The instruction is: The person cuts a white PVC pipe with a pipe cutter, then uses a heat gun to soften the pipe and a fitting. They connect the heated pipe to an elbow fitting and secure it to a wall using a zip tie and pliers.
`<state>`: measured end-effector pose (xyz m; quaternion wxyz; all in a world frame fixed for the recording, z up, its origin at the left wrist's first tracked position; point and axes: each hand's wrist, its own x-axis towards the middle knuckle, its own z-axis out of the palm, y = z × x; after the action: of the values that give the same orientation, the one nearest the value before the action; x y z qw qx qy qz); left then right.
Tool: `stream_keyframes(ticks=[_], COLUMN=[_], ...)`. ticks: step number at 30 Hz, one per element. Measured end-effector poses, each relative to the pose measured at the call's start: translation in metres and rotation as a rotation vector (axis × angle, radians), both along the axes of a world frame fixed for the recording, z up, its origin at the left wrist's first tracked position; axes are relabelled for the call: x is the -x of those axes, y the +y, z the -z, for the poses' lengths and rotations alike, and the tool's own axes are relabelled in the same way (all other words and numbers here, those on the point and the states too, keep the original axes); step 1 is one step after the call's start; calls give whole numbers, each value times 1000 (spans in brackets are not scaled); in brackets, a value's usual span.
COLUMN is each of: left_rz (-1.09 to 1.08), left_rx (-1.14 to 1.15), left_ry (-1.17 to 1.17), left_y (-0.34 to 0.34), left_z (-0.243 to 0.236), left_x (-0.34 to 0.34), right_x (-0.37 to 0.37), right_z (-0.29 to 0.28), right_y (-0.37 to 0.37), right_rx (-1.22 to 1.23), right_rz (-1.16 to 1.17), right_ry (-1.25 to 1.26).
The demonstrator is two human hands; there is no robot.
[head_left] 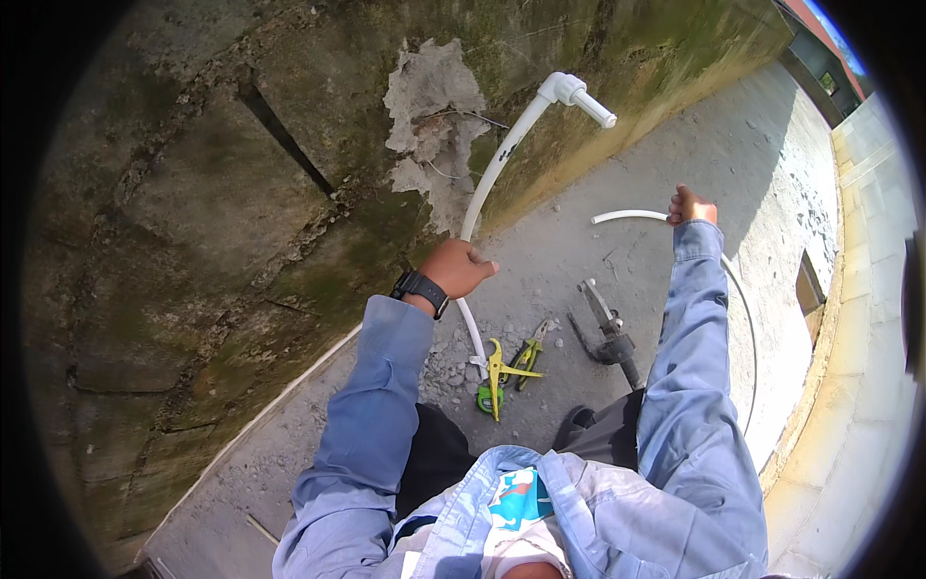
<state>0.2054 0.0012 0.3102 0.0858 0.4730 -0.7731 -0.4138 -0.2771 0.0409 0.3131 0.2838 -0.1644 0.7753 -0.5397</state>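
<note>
On your left side, the wall is dark and mossy, and a narrow slot is cut into it. Going right, your left sleeve reaches up from below, with a black watch at the wrist. Your left hand is curled around the white pipe, with the thumb pointing to the right; how firmly it presses, I cannot tell.

This pipe is beside the wall, in front of a pale rough patch. Above your hand it bends up and to the right, and it ends in a white elbow with a short stub. Below your hand it goes down toward the ground, near some rubble.

Close to its lower part lie a green tape measure, a yellow cutter and, just to the right, green-and-black pliers. Further right there is a grey and black tool, whose kind I cannot tell; it is near your knee.

At the right, your right arm is stretched forward. Your right hand is folded into a fist around a white tube. One end of the tube sticks out to the left, above the concrete ground. Beyond this arm stands a pale block wall.
</note>
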Motion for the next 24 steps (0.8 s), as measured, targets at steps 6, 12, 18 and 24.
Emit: stream_keyframes(ticks=[6,12,18,24], left_rz=[74,157,191,211], left_rx=[55,22,89,-4], left_ry=[-95,-365,-293,-284], left_y=[-12,-18,-23,-10], left_z=[9,25,29,32], left_x=[-12,-1,-7,-8], right_x=[-131,-105,-49,-69], right_z=[59,41,120,207], right_y=[21,29,161,260], right_rx=[-745,-831,-1385,-704], right_rz=[-846,-987,-1166,-730], right_ry=[611,633,495,-54])
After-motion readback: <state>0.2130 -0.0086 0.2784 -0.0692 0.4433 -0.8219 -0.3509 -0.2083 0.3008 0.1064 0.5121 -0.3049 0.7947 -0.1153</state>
